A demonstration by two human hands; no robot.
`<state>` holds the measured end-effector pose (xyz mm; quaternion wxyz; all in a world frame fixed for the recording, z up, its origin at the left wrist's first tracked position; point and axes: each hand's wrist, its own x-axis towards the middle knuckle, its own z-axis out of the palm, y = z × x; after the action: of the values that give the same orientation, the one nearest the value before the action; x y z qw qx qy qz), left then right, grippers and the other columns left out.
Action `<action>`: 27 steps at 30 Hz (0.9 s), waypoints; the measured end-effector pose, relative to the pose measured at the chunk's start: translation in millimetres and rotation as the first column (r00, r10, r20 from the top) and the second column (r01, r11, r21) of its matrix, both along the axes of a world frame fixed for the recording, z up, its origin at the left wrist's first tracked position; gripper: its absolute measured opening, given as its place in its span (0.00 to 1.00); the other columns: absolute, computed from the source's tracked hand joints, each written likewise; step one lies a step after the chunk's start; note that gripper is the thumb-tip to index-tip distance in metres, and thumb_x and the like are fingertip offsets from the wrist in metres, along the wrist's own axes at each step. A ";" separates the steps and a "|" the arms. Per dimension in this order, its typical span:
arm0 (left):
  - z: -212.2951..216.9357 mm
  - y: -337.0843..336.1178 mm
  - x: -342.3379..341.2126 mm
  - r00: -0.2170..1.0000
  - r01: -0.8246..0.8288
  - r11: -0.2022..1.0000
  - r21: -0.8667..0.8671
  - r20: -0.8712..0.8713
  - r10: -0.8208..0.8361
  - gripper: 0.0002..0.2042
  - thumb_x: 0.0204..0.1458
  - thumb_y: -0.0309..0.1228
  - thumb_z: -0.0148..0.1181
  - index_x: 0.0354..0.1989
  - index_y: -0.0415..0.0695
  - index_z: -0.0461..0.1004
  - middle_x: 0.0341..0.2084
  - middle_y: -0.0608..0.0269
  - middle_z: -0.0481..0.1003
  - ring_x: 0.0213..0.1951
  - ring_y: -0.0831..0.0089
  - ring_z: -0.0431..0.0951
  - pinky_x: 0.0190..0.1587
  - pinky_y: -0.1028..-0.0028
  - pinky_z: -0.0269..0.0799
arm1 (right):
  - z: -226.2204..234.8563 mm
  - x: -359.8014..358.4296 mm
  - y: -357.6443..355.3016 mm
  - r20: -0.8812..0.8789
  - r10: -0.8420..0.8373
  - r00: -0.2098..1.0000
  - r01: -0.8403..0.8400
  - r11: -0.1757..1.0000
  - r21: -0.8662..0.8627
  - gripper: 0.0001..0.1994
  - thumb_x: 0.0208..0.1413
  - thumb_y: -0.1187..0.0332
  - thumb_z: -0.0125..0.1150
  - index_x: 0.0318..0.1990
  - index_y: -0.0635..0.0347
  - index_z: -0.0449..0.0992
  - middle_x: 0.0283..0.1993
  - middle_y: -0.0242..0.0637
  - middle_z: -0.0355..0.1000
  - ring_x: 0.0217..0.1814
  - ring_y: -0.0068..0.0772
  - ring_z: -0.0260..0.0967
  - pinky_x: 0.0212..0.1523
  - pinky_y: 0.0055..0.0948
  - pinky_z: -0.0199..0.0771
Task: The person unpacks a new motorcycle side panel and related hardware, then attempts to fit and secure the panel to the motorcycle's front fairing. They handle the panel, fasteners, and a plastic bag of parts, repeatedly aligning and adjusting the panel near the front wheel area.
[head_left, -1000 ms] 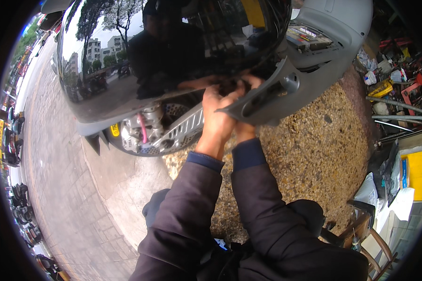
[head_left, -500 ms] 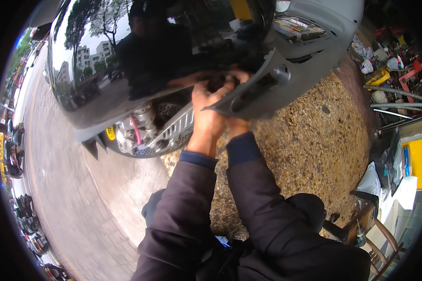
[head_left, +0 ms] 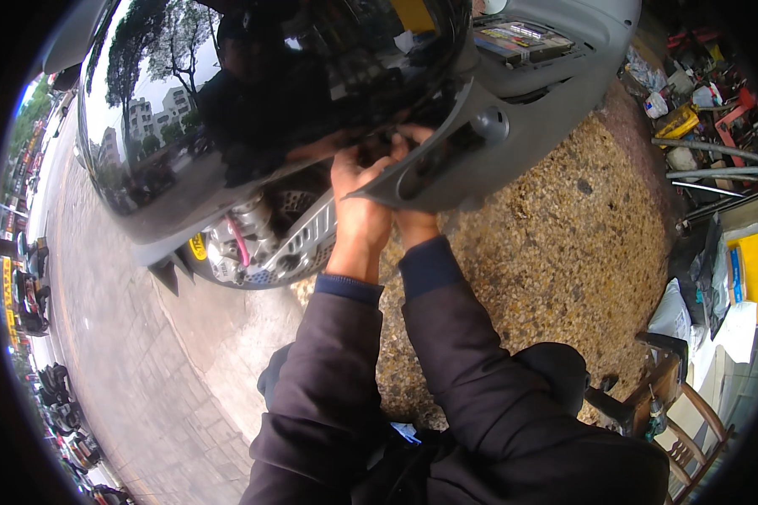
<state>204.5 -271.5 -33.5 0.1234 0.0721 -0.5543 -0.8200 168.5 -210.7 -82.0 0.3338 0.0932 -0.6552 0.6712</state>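
A scooter with a glossy black body panel (head_left: pixel 286 109) fills the upper part of the view. A dark grey plastic panel (head_left: pixel 463 160) runs along its lower edge, its pointed tip standing off the black panel. Into that gap reaches my left hand (head_left: pixel 358 185), behind the tip, with fingers bent and drawn together; what they hold is hidden. My right hand (head_left: pixel 415 223) goes up behind the grey panel, which covers most of it, so its grip cannot be seen. Left of my hands, a wheel with a brake disc (head_left: pixel 297 202) and a pink hose (head_left: pixel 238 240) shows beneath the black panel.
A battery-like box (head_left: pixel 522 40) sits in the grey bodywork at top right. Tools and scrap parts (head_left: pixel 716 126) are heaped at the right, above a wooden chair (head_left: pixel 691 421). Pebbled ground (head_left: pixel 522 286) lies under my arms, with paving (head_left: pixel 135 337) and parked scooters (head_left: pixel 59 396) at left.
The whole view has shifted a little, so the scooter appears slightly farther left. Both hands stay at the same gap by the grey panel.
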 end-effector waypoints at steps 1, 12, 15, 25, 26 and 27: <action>0.1 -0.4 0.3 1.000 0.003 1.000 0.010 0.010 -0.003 0.18 0.53 0.22 0.59 0.52 0.34 0.67 0.38 0.60 0.76 0.35 0.78 0.77 0.40 0.80 0.73 | 0.0 0.4 0.1 0.000 0.005 1.000 -0.005 1.000 -0.022 0.05 0.59 0.77 0.53 0.41 0.63 0.72 0.47 0.42 0.65 0.46 0.34 0.67 0.48 0.32 0.73; 4.1 1.1 4.6 1.000 0.025 1.000 0.017 -0.006 -0.025 0.16 0.55 0.23 0.57 0.52 0.33 0.66 0.41 0.60 0.74 0.39 0.78 0.76 0.44 0.80 0.73 | 4.5 3.3 -0.9 0.026 0.086 0.996 -0.082 0.990 -0.116 0.05 0.57 0.77 0.54 0.40 0.65 0.71 0.46 0.40 0.67 0.45 0.30 0.69 0.49 0.30 0.76; 3.9 0.4 4.0 1.000 0.028 1.000 0.007 0.009 -0.029 0.16 0.56 0.24 0.57 0.52 0.33 0.66 0.40 0.60 0.74 0.39 0.79 0.76 0.44 0.80 0.73 | 4.9 3.2 -1.9 0.085 0.155 0.984 -0.127 0.955 -0.268 0.04 0.58 0.77 0.55 0.40 0.65 0.71 0.45 0.40 0.68 0.44 0.28 0.69 0.47 0.29 0.75; 7.6 1.9 5.1 1.000 0.014 0.999 0.042 0.027 -0.015 0.15 0.54 0.21 0.58 0.49 0.34 0.67 0.39 0.60 0.74 0.37 0.78 0.76 0.42 0.80 0.74 | 0.5 2.4 -1.0 -0.023 0.012 1.000 -0.013 0.997 -0.072 0.06 0.60 0.73 0.60 0.41 0.63 0.71 0.37 0.35 0.72 0.40 0.25 0.69 0.42 0.28 0.72; 8.2 1.6 4.9 0.999 0.012 0.999 0.032 0.039 -0.013 0.15 0.53 0.21 0.58 0.49 0.34 0.67 0.39 0.60 0.74 0.37 0.78 0.76 0.41 0.80 0.74 | -0.1 2.2 -1.4 -0.009 0.019 1.000 -0.020 0.995 -0.096 0.06 0.60 0.73 0.60 0.41 0.63 0.71 0.38 0.35 0.72 0.40 0.25 0.69 0.42 0.28 0.72; 8.8 1.3 4.6 0.998 -0.002 1.000 0.014 0.068 0.001 0.16 0.52 0.20 0.58 0.49 0.34 0.67 0.39 0.59 0.74 0.36 0.77 0.76 0.41 0.80 0.74 | -0.6 2.0 -2.0 0.011 0.038 0.999 -0.037 0.992 -0.121 0.06 0.60 0.73 0.60 0.41 0.63 0.71 0.38 0.34 0.72 0.40 0.25 0.68 0.42 0.28 0.72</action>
<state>209.1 -270.2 -24.7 0.1046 0.1011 -0.5522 -0.8209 170.4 -212.7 -82.6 0.3217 0.0806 -0.6137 0.7165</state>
